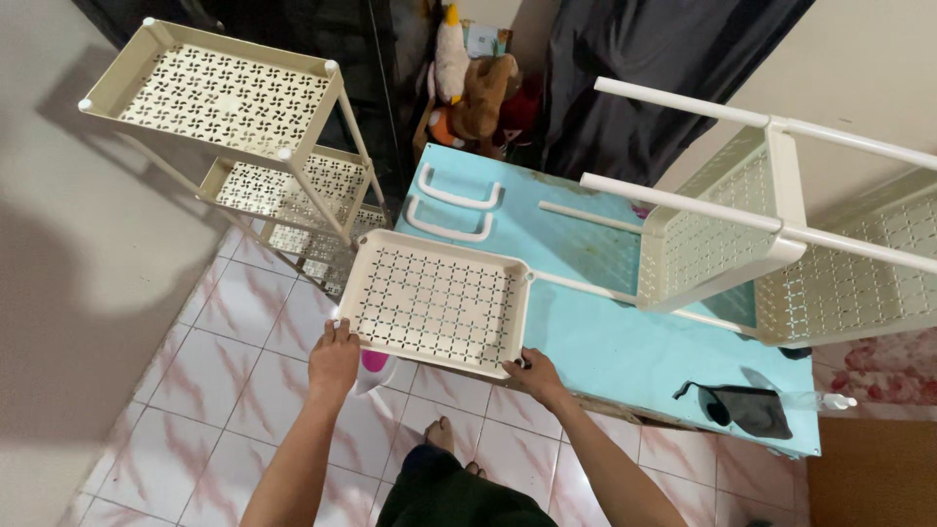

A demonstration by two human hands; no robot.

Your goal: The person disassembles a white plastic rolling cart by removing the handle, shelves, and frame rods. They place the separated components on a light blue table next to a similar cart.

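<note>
Both hands gripped the tray: left hand [334, 359] clamped on its near-left corner, right hand [535, 375] closed on its near-right corner. The tray [434, 303] lay flat ahead of the fingers, long axis left-right, on the blue table [605, 342].

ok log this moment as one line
left hand: grips tray edge | right hand: grips tray corner | perforated cream tray: partly over blue table | assembled rack: on floor
</note>
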